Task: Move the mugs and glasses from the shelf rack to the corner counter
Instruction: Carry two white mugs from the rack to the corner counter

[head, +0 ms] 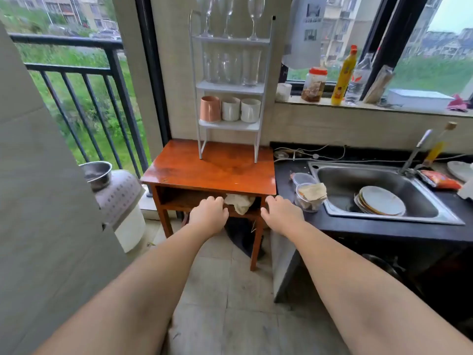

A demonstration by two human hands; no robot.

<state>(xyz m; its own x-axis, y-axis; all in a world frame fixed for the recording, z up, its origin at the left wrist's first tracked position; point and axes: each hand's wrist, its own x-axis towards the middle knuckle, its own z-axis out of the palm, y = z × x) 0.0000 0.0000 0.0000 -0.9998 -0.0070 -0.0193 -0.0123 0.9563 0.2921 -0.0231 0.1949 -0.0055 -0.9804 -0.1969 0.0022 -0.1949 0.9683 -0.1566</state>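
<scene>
the mugs sat in a row on the lowest tier of the white shelf rack (231,88): a pink mug (210,109) at the left, a white mug (230,109) in the middle and a second white mug (250,110) at the right. the tumblers (234,67) filled the tier above, and three stemmed glasses (227,17) stood on the top tier. the rack stood at the back of a small wooden desk (212,170), just beside a dark desk (286,190) with a steel sink (384,193) holding plates (381,201). the left hand (208,216) and right hand (281,213) were stretched forward below the wooden desk's front edge, each grip empty, fingers loosely curled, well apart from the rack.
</scene>
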